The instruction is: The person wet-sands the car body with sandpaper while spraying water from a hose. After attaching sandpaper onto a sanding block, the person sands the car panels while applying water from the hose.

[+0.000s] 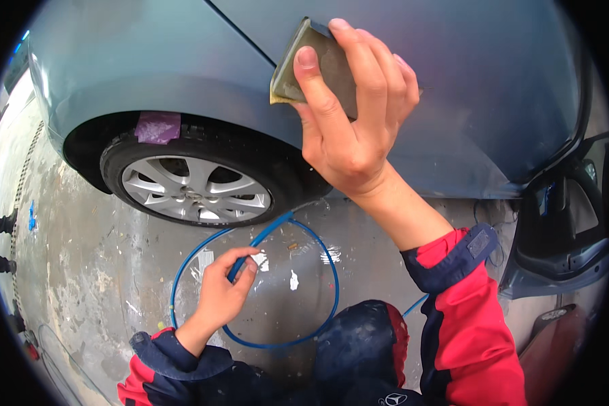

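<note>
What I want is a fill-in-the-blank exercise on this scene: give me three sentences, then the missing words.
The right hand grips a block; the left hand holds a tube coloured ____.
The patch at the top of the tyre is coloured ____.
The person's sleeves are dark blue and ____.

Missing words: blue; purple; red.
</note>
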Available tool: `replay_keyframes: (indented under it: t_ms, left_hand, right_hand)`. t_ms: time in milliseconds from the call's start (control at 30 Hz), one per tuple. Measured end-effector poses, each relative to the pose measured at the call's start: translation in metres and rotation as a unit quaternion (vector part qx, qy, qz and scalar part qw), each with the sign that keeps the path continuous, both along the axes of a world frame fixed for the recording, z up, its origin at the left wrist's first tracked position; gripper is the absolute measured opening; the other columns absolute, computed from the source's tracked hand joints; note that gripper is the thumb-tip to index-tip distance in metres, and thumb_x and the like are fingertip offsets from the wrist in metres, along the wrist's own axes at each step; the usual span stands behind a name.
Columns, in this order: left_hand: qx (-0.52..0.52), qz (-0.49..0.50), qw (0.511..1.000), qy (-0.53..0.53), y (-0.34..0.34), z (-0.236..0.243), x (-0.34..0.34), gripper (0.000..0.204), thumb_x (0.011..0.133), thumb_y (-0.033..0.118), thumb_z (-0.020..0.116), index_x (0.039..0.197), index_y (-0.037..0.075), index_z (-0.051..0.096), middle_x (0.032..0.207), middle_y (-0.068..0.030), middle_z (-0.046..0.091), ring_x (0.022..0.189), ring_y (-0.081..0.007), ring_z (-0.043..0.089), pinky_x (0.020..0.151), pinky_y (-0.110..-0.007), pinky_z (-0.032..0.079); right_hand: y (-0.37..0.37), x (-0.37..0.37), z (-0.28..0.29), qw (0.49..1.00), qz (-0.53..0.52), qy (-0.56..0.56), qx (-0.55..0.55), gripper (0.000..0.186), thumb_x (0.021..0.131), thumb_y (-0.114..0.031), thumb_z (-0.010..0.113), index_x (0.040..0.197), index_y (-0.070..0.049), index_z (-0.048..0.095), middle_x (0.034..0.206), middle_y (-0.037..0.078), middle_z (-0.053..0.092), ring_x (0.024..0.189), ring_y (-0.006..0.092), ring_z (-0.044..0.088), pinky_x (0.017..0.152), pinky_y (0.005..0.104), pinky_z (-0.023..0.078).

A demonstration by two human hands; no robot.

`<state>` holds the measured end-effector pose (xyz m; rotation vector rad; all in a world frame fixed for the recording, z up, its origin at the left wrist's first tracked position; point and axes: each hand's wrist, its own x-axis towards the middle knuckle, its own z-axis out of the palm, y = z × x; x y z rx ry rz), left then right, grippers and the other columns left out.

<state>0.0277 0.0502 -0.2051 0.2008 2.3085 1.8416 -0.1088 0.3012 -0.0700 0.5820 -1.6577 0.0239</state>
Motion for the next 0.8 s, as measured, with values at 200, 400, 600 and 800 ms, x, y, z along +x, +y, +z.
replay_keyframes:
  t_ms: [200, 400, 600, 800]
  left_hand:
    - [-0.007, -0.008, 1.0, -0.02, 0.001, 0.003, 0.0, 0.025, 0.102, 0.006, 0.069, 0.126, 0.004, 0.073, 0.101, -0.0022, 0.071, 0.087, -0.0069, 0.063, 0.077, -0.024, 0.05]
    - [-0.042, -0.028, 0.997, -0.056, 0.004, 0.005, -0.001, 0.025, 0.103, 0.003, 0.067, 0.128, 0.001, 0.072, 0.103, -0.0011, 0.07, 0.092, -0.0073, 0.063, 0.083, -0.023, 0.051]
    - [-0.008, -0.006, 0.999, -0.04, 0.004, 0.009, -0.005, 0.024, 0.103, 0.004, 0.069, 0.126, 0.001, 0.072, 0.102, -0.0016, 0.07, 0.092, -0.0067, 0.063, 0.082, -0.022, 0.05]
    - [-0.002, 0.037, 0.997, -0.074, 0.003, 0.009, -0.008, 0.029, 0.103, 0.004, 0.069, 0.131, -0.001, 0.069, 0.106, -0.002, 0.071, 0.094, -0.0057, 0.063, 0.082, -0.021, 0.05]
  right_hand:
    - [0.012, 0.01, -0.032, 1.0, 0.0, 0.025, -0.019, 0.032, 0.088, -0.014, 0.074, 0.12, -0.014, 0.078, 0.14, 0.018, 0.069, 0.123, 0.0325, 0.064, 0.112, 0.0455, 0.036]
    - [0.001, 0.007, -0.031, 0.998, 0.007, -0.023, -0.054, 0.034, 0.088, -0.019, 0.074, 0.121, -0.013, 0.077, 0.14, 0.018, 0.067, 0.126, 0.0342, 0.063, 0.111, 0.046, 0.035]
    - [-0.014, 0.0, -0.023, 0.999, 0.001, -0.022, -0.047, 0.034, 0.086, -0.015, 0.072, 0.12, -0.013, 0.077, 0.137, 0.017, 0.068, 0.122, 0.0324, 0.063, 0.107, 0.0458, 0.037]
    - [-0.005, 0.011, -0.033, 0.999, -0.005, -0.006, -0.047, 0.035, 0.085, -0.017, 0.077, 0.119, -0.012, 0.079, 0.137, 0.018, 0.069, 0.122, 0.034, 0.064, 0.105, 0.0446, 0.038]
